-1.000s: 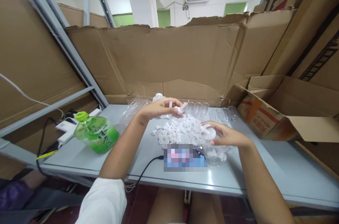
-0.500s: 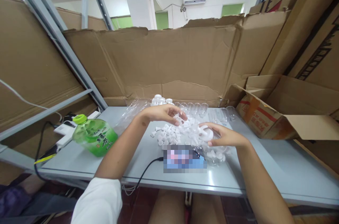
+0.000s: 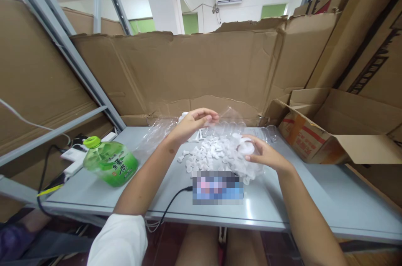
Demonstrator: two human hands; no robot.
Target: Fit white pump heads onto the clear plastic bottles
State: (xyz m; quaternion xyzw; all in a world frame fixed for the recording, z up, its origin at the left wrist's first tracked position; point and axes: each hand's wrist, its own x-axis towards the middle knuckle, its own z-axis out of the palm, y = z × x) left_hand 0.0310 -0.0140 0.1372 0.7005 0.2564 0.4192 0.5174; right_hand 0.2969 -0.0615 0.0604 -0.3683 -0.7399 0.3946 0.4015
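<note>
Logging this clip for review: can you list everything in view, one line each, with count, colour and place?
small plastic pieces: many, white, heaped mid-table
round cap: one, white, in right hand
clear bag: one, transparent, pinched by left hand
clear cups: several, transparent, back of table
bottle: one, green, table left
table: one, grey
cardboard box: one, brown, right
cable: one, black, front edge
left hand: raised, pinching
right hand: gripping cap

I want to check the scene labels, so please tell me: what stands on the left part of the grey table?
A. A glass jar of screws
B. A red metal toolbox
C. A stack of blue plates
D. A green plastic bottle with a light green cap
D: a green plastic bottle with a light green cap stands on the grey table, left of the left hand.
</note>
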